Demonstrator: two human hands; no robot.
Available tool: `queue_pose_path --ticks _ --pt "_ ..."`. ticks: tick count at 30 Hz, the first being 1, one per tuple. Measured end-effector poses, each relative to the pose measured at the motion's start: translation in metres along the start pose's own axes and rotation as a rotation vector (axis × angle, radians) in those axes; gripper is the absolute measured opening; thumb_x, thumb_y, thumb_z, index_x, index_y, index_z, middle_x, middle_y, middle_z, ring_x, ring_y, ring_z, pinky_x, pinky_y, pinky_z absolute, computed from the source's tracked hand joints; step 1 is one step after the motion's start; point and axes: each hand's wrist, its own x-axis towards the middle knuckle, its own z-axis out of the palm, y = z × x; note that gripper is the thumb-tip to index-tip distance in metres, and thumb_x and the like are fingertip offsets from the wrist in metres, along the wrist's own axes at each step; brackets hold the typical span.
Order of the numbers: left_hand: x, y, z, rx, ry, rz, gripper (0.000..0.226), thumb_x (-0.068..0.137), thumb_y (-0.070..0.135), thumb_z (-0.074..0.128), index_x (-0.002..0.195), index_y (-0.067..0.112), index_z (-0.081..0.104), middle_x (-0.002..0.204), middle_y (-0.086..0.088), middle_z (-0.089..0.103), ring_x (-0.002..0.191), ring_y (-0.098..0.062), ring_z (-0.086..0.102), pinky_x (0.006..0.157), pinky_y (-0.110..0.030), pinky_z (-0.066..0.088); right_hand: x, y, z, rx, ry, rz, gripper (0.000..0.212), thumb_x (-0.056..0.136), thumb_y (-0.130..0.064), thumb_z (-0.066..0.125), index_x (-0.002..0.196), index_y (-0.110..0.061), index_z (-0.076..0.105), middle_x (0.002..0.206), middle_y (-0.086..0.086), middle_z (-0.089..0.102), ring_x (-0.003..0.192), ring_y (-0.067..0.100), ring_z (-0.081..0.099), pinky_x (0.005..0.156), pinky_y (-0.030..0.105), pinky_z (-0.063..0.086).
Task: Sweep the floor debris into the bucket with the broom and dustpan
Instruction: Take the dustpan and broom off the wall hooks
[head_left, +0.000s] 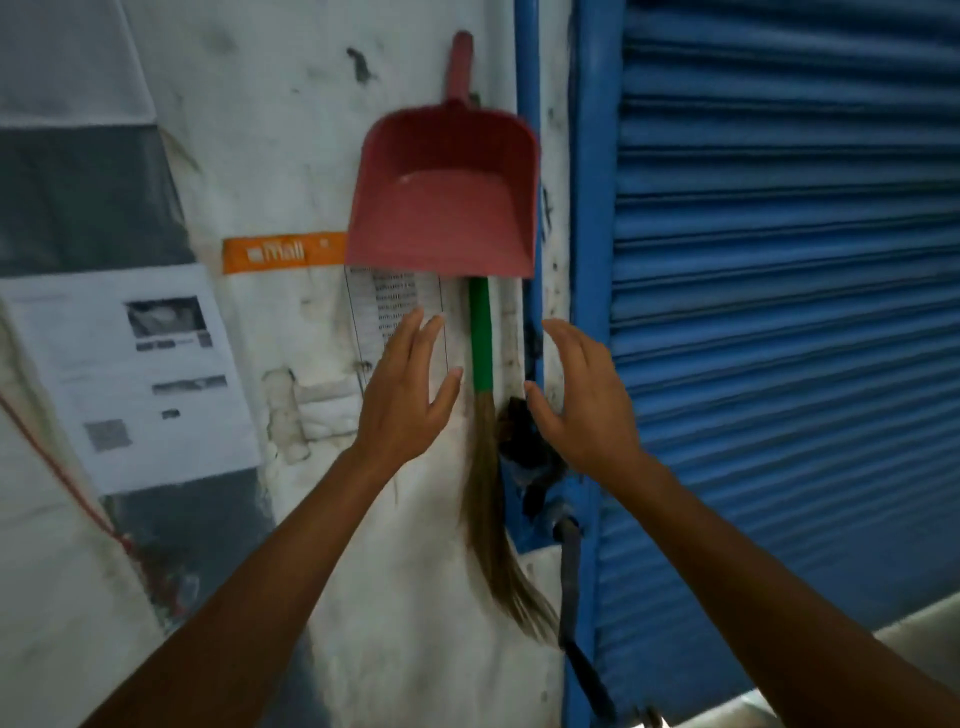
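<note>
Both hands are spread wide and holding nothing, left hand (402, 395) and right hand (584, 400) flanking the green-handled broom (481, 343), red dustpan (444, 192) hanging just above them, probably stored wall-hung to stay off the floor.

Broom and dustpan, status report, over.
Left hand and right hand open, flanking the broom, gripping nothing. Dustpan hangs on wall, covering the broom's top. Nothing between hands and broom.
</note>
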Motion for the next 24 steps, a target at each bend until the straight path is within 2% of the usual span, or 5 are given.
queue_pose_path --ticks 6,11,14,16,24 --pt "0.095 -0.020 -0.011 0.055 0.132 0.081 0.054 0.096 0.029 0.054 0.144 0.007 0.045 0.150 -0.014 0.044 0.138 -0.028 0.043 0.104 -0.034 0.042 0.092 0.013 0.015 0.051 0.185 -0.021 0.057 0.093 -0.030 0.060 0.143 -0.008 0.045 0.143 0.010 0.050 0.130 0.024 0.044 0.102 0.028 0.036" --pt "0.164 -0.020 -0.022 0.142 0.226 0.198 0.050 0.095 0.026 0.054 0.139 0.003 0.051 0.142 -0.015 0.051 0.136 -0.026 0.044 0.113 -0.033 0.035 0.157 0.024 0.012 0.115 0.301 -0.033 0.048 0.093 -0.031 0.058 0.136 -0.010 0.052 0.134 0.010 0.053 0.121 0.024 0.050 0.093 0.038 0.048" --pt "0.210 -0.017 -0.028 0.150 0.240 0.132 0.048 0.095 0.029 0.054 0.137 0.008 0.052 0.137 -0.010 0.053 0.129 -0.021 0.047 0.105 -0.030 0.040 0.198 0.026 0.010 0.083 0.295 -0.014 0.046 0.091 -0.032 0.058 0.134 -0.017 0.050 0.134 0.004 0.051 0.118 0.020 0.050 0.086 0.033 0.047" --pt "0.241 -0.015 -0.030 0.158 0.240 0.089 0.045 0.096 0.030 0.054 0.136 0.010 0.053 0.134 -0.009 0.055 0.124 -0.022 0.050 0.099 -0.035 0.045 0.224 0.028 0.009 0.057 0.280 -0.018 0.046 0.091 -0.032 0.058 0.134 -0.018 0.049 0.133 0.003 0.051 0.116 0.020 0.049 0.082 0.031 0.046" --pt "0.340 -0.017 -0.028 0.190 0.186 -0.133 0.040 0.098 0.033 0.053 0.132 0.014 0.053 0.134 -0.009 0.055 0.122 -0.027 0.052 0.095 -0.039 0.044 0.305 0.039 -0.002 -0.105 0.194 -0.064 0.049 0.093 -0.033 0.055 0.139 -0.016 0.048 0.145 0.007 0.043 0.127 0.026 0.041 0.085 0.038 0.048"
